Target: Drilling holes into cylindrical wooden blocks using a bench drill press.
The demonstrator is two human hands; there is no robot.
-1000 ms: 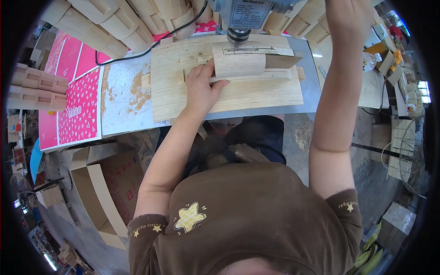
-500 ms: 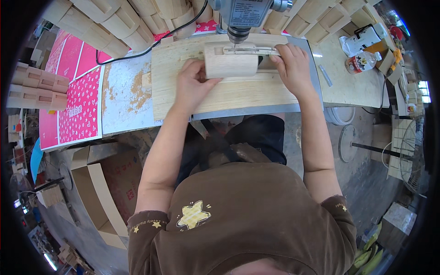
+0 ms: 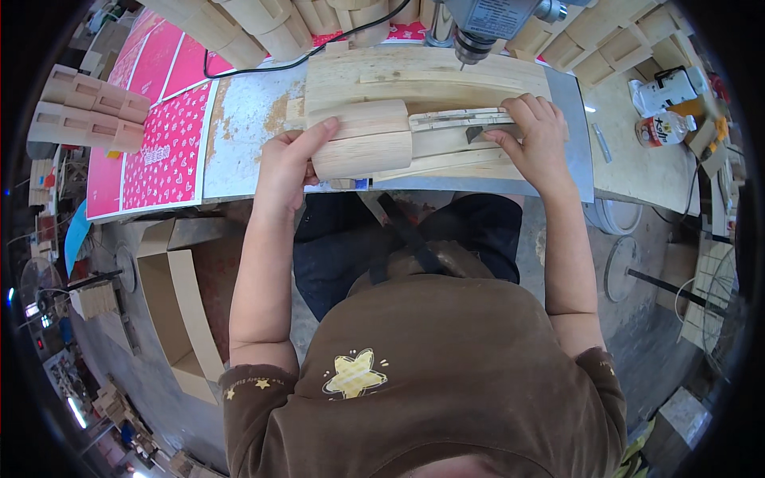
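A pale wooden block (image 3: 362, 143) lies on the wooden board (image 3: 422, 76) of the workbench, below and left of the drill press head (image 3: 478, 20). My left hand (image 3: 287, 163) grips the block at its left end, thumb over the top. My right hand (image 3: 534, 135) rests on thin wooden strips and a small dark metal piece (image 3: 478, 131) to the right of the block, fingers curled over them.
Pink patterned sheets (image 3: 155, 143) cover the bench at left, with stacked wooden blocks (image 3: 88, 115) beside them. More wooden pieces (image 3: 263, 28) line the back. A bottle (image 3: 669, 127) stands at right. An open cardboard box (image 3: 183, 303) sits on the floor at left.
My right hand came down from the drill press lever onto the strips. My left hand slid the block leftward and toward me, away from under the drill.
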